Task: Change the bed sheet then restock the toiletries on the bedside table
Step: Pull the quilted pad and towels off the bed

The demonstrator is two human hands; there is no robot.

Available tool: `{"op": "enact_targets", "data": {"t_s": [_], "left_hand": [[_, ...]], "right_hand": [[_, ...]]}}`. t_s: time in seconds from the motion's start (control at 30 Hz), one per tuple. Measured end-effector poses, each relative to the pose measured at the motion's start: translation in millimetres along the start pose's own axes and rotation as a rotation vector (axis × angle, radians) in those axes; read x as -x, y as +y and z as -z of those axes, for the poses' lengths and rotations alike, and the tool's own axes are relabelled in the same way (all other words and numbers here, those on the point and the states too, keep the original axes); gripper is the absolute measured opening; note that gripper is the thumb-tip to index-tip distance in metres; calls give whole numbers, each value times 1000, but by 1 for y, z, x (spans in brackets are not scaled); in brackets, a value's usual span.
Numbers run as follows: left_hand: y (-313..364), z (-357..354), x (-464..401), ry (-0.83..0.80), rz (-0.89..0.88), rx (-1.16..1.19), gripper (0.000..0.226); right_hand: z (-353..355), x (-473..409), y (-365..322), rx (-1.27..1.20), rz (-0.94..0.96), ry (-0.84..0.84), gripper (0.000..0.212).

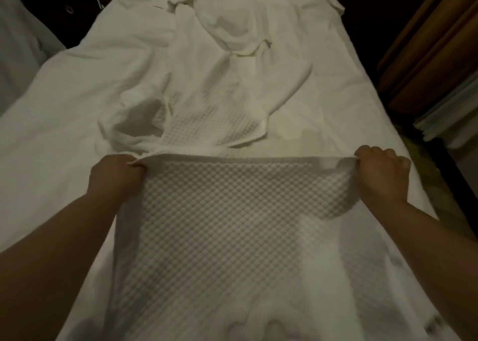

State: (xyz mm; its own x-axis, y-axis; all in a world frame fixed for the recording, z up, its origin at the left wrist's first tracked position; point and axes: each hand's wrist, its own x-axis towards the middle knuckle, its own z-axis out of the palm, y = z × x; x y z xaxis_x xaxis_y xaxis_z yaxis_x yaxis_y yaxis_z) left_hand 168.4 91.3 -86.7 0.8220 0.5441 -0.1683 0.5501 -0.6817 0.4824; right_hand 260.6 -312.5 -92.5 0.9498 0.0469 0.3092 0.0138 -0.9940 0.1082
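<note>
Plainly, both hands were at work on a quilted white cover (227, 237) spread down the near half of the bed. The left hand (116, 177) had its fingers curled tight round the cover's folded edge at one corner, and the right hand (382, 175) gripped the same edge at the other corner, knuckles up, so the fold (245, 157) ran taut and nearly straight between them. Beyond that edge, more of the quilted cover lay bunched together with a crumpled white sheet (227, 30) toward the far end, over the flat white sheet (64, 102) that covered the bed.

The step in hand looked like folding or drawing back the cover as part of changing the bedding. To do it well, the two grips would need to stay level and move together, keeping the edge taut so the fold stayed square, and the bunched cloth ahead would need lifting clear rather than dragging.

No bedside table or toiletries could be made out with any certainty in the dark surroundings. A brown curtain (426, 56) hung at the right. No brand, label or writing was readable anywhere.
</note>
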Motion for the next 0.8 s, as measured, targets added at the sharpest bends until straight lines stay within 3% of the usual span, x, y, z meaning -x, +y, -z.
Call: {"op": "enact_targets", "data": {"t_s": [0.13, 0.3, 0.4, 0.47, 0.57, 0.6, 0.67, 0.7, 0.8], "left_hand": [[6, -18, -49, 157, 11, -86, 54], [3, -53, -85, 214, 118, -101, 32], [3, -81, -77, 306, 60, -120, 54], [4, -111, -50, 249, -233, -224, 63], [5, -161, -4, 39, -616, -393, 62], [3, -174, 8, -35, -665, -439, 61], [-6, -188, 27, -117, -711, -505, 61], [-13, -189, 31, -147, -713, -532, 62], [-39, -170, 36, -230, -684, -576, 63]], "right_hand": [[-39, -54, -20, -40, -5, -10, 15], [-76, -85, -41, -15, -16, -168, 27], [-93, -72, -61, -73, -44, -259, 48], [-104, -46, -90, -148, 20, -338, 52], [-103, 5, -142, -290, 233, -314, 44], [-100, 19, -154, -288, 324, -324, 46], [-100, 44, -158, -268, 426, -497, 58], [-103, 51, -150, -272, 402, -594, 65], [-105, 60, -106, -262, 264, -559, 82]]}}
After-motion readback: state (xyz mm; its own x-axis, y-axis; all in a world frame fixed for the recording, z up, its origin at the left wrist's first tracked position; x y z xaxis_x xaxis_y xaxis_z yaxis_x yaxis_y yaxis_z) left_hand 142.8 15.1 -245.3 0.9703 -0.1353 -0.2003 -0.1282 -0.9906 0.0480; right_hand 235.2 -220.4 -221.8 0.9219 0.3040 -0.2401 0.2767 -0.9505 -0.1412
